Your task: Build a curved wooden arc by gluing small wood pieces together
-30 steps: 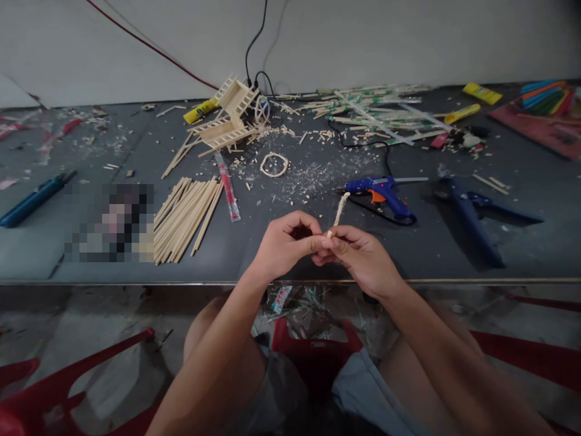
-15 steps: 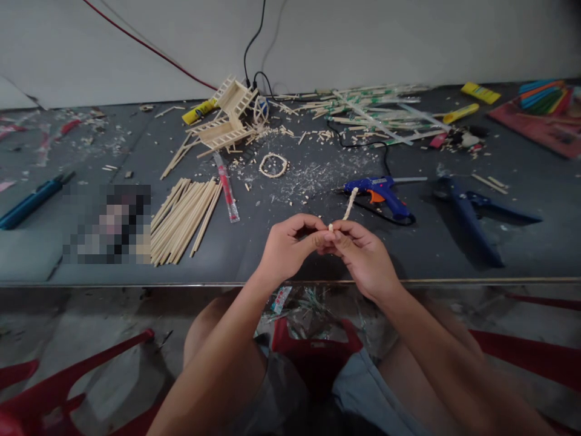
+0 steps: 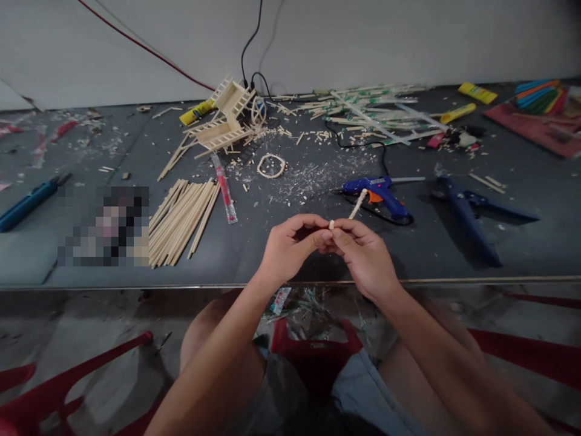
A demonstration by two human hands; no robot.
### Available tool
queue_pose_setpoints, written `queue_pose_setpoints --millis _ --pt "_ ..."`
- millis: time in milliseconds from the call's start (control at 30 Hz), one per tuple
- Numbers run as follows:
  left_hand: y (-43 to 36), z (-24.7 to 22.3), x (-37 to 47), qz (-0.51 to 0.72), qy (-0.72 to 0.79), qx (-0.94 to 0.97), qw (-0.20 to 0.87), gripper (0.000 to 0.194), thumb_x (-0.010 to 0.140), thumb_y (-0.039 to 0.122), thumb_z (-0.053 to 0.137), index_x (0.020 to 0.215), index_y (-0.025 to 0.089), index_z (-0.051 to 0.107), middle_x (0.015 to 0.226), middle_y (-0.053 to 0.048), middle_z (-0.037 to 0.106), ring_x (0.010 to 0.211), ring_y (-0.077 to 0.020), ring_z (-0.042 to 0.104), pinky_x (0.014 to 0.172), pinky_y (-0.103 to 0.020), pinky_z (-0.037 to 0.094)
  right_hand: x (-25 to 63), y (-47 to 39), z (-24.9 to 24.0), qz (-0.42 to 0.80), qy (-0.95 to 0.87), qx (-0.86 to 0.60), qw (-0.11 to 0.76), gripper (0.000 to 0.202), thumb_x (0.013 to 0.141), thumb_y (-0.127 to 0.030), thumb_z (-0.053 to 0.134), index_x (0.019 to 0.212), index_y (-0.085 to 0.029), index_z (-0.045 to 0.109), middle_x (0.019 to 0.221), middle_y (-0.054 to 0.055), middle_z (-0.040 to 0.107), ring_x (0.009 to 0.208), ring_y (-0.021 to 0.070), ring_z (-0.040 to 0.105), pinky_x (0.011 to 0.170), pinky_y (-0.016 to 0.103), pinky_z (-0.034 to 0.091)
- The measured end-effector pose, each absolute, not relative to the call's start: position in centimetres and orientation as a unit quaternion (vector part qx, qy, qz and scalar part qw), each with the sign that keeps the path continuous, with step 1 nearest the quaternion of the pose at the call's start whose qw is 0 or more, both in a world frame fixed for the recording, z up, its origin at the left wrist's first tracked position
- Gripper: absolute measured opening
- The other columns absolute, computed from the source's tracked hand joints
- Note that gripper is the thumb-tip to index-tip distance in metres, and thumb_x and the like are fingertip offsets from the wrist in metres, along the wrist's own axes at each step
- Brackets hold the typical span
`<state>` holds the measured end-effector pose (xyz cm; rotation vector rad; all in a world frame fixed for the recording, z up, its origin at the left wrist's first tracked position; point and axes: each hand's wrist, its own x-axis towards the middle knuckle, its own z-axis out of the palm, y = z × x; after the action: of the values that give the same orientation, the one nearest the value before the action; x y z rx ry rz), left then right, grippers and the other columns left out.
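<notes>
Two bare hands in the head view, yours, fingertips meeting above the table near its front edge! Your left hand has thumb and forefinger drawn nearly together, pinching one pale strip; your right hand pinches it too, the other fingers curled in. A stub pokes up between your fingertips, and a length juts past your right knuckles towards one blue glue gun. Beyond, one pale ring lies flat. Three yellow tubes, one bundle of sticks, too overlapped to count, and one blue cutter, handles spread apart, on your right.
</notes>
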<state>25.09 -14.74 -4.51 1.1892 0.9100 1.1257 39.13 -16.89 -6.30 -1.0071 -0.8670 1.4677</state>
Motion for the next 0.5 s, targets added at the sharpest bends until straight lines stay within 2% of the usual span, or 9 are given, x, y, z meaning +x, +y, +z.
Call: queue_pose_setpoints --millis 200,333,433,500 --pt "-14.7 -5.2 25.5 0.505 0.372 0.475 0.618 0.018 0.072 0.026 0.075 0.083 0.016 0.066 0.069 0.002 0.065 0.061 -0.0081 0.06 0.063 -0.022 0.052 39.0 -16.4 -6.3 0.594 -0.381 -0.431 0.562 0.018 0.074 -0.036 0.074 0.088 -0.025 0.07 0.073 -0.002 0.07 0.064 0.0137 0.066 0.07 0.034 0.056" --pt "-14.6 -5.3 25.9 0.521 0.376 0.448 0.621 0.016 0.073 0.029 0.073 0.081 0.017 0.065 0.066 0.003 0.061 0.057 -0.0071 0.055 0.057 -0.021 0.048 38.1 -16.1 -6.1 0.592 -0.382 -0.423 0.57 0.02 0.074 -0.036 0.072 0.09 -0.024 0.07 0.073 -0.003 0.07 0.065 0.0134 0.065 0.07 0.033 0.055" --pt "-14.1 -4.8 26.4 0.544 0.4 0.418 0.608 0.017 0.074 0.033 0.071 0.079 0.018 0.062 0.066 0.004 0.058 0.053 -0.0058 0.049 0.049 -0.019 0.042 37.3 -16.1 -5.8 0.595 -0.38 -0.414 0.574 0.03 0.075 -0.035 0.071 0.103 -0.027 0.067 0.077 -0.003 0.07 0.069 0.014 0.065 0.072 0.033 0.055" --pt "-13.5 -4.2 26.5 0.577 0.417 0.403 0.575 0.016 0.074 0.032 0.069 0.078 0.018 0.061 0.073 0.002 0.06 0.056 -0.0059 0.051 0.051 -0.018 0.043 37.2 -16.4 -5.1 0.593 -0.391 -0.41 0.572 0.04 0.075 -0.032 0.069 0.115 -0.03 0.063 0.077 -0.004 0.069 0.07 0.0147 0.064 0.07 0.033 0.054"
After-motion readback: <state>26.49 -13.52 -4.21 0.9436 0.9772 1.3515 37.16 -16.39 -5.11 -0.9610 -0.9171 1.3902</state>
